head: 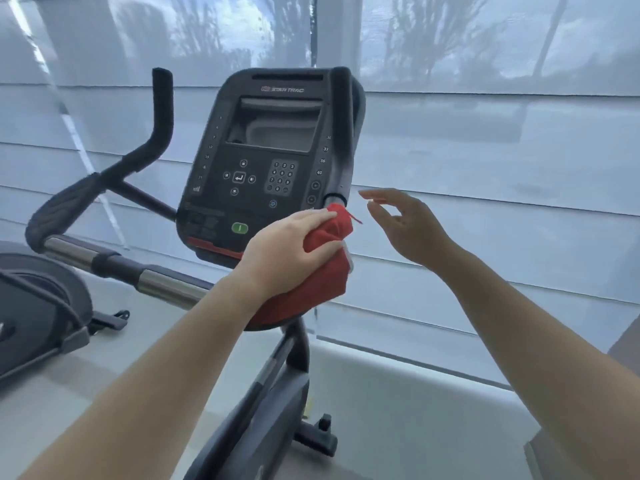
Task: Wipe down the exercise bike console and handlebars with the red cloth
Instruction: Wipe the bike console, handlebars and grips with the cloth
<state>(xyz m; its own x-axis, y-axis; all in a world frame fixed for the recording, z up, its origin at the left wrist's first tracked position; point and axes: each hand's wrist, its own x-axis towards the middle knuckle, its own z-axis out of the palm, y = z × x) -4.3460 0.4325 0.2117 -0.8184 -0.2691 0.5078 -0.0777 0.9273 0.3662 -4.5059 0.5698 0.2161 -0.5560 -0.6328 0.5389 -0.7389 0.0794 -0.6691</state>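
In front of us, in the head view, stands one exercise bike with one dark console (266, 161) tilted up toward us. On its face we count one blank screen (277, 124), one number keypad (282, 178) and one green button (239, 227) low on the panel. Two upright foam grips belong to the handlebars: the left grip (162, 109) stands well apart from the console, and the right grip (341, 133) rises just beside the console's right edge. A chrome bar (69, 249) runs across at the lower left. We see two bare hands and one red cloth (329, 278). The cloth is bunched over the handlebar just below the lower end of the right grip, beside the console's lower right corner, with its loose part hanging down under the wrist. The left hand (287, 244) grips the cloth, fingers curled over the top of the bundle and the thumb wrapped round its side, pressing it against the bar. The right hand (408, 226) hovers near the cloth and the grip's end without touching either; its fingers are loosely spread and bent, and it holds nothing. Behind the bike hang pale window blinds (485, 150), and one other machine (38, 299) sits at the left edge on the light floor (398, 410).
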